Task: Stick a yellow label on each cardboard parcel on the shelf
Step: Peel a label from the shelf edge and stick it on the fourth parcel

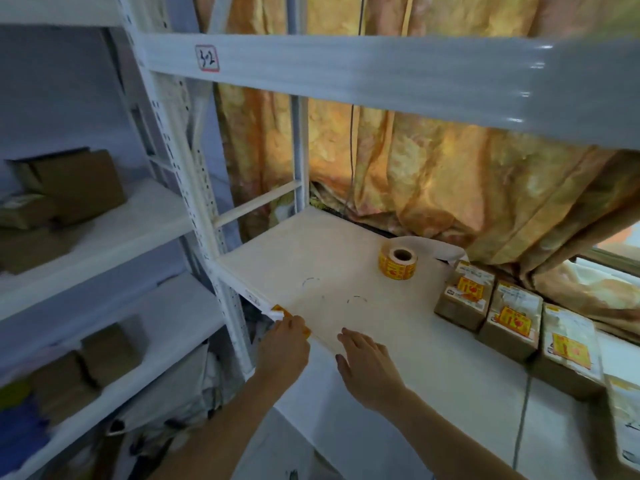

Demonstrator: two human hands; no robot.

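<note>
A roll of yellow labels lies on the white shelf, towards the back. To its right stands a row of cardboard parcels, three of them showing a yellow label on top. At the shelf's front left edge my left hand pinches a strip of yellow labels that lies along the edge. My right hand hovers over the front of the shelf with fingers straight and spread, holding nothing.
A second white rack on the left carries plain cardboard boxes on two levels. An orange curtain hangs behind the shelf. An upper shelf beam marked 32 crosses overhead. A white upright post stands by my left hand.
</note>
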